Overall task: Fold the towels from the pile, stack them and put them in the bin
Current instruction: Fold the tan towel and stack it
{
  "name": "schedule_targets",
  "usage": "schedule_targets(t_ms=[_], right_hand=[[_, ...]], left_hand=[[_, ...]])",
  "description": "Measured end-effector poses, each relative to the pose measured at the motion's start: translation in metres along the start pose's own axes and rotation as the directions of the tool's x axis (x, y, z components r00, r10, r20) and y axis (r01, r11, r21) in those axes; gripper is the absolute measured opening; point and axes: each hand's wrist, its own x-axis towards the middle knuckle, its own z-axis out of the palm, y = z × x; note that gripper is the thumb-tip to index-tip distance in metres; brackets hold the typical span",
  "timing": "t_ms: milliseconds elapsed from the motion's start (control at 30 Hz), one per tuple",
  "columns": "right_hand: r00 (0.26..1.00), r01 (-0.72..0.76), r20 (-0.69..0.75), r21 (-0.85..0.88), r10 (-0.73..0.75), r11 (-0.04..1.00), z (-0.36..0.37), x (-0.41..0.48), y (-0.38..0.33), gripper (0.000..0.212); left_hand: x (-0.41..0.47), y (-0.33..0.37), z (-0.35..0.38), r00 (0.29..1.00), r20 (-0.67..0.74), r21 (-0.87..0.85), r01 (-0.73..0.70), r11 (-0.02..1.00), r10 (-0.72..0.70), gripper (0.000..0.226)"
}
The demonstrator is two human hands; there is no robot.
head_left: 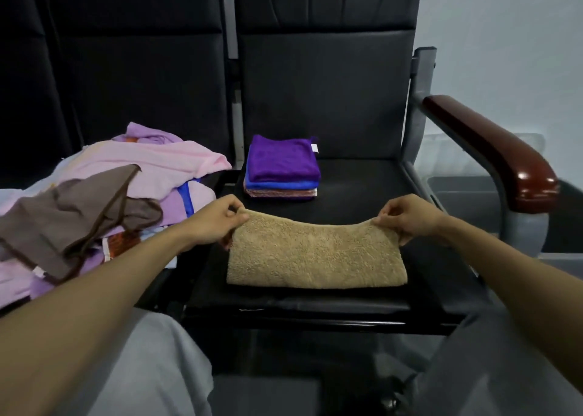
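A tan towel (315, 254) lies folded on the black chair seat (362, 178) in front of me. My left hand (217, 220) pinches its far left corner and my right hand (410, 216) pinches its far right corner, both lifted slightly off the seat. Behind the towel stands a stack of folded towels (282, 166), purple on top, blue and pinkish ones beneath. On the seat to the left lies the pile of unfolded towels (104, 194), pink, lilac and brown.
The chair has a dark red armrest (492, 150) on the right and a tall black backrest (325, 68). A translucent bin (457, 163) sits beyond the armrest by the white wall. My knees in grey trousers (151, 368) are at the bottom.
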Motion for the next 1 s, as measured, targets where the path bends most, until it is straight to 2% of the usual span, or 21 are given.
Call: schedule_targets(t_ms=[267, 400, 600, 700, 800, 900, 1000], right_hand=[[0.997, -0.032, -0.071, -0.089, 0.026, 0.995, 0.018, 0.050, 0.014, 0.018], [0.998, -0.043, -0.057, -0.229, 0.031, 0.973, 0.032, 0.058, 0.028, 0.017], [0.997, -0.050, -0.062, -0.246, 0.036, 0.968, 0.038, 0.062, 0.028, 0.018], [0.994, -0.109, -0.047, -0.220, 0.101, 0.969, 0.037, 0.063, 0.021, 0.026], [0.972, -0.234, -0.047, -0.205, 0.229, 0.950, 0.031, 0.060, 0.014, 0.032], [0.940, -0.328, 0.028, -0.196, 0.339, 0.924, 0.026, 0.053, 0.011, 0.040], [0.904, -0.364, 0.148, -0.223, 0.401, 0.904, 0.025, 0.048, 0.011, 0.037]], left_hand=[[0.049, -0.038, 0.019, 0.995, -0.090, 0.375, -0.007, 0.927, 0.044, 0.014], [0.057, -0.050, 0.027, 0.996, -0.086, 0.432, 0.016, 0.902, 0.024, 0.012], [0.060, -0.049, 0.032, 0.995, -0.098, 0.488, 0.045, 0.872, 0.004, 0.012], [0.057, -0.041, 0.028, 0.987, -0.139, 0.526, 0.146, 0.838, -0.085, 0.024], [0.047, -0.026, 0.021, 0.958, -0.117, 0.627, 0.275, 0.729, -0.261, 0.044], [0.034, -0.010, 0.018, 0.921, -0.017, 0.636, 0.309, 0.707, -0.388, 0.056], [0.030, -0.011, 0.019, 0.910, 0.062, 0.630, 0.283, 0.723, -0.410, 0.050]])
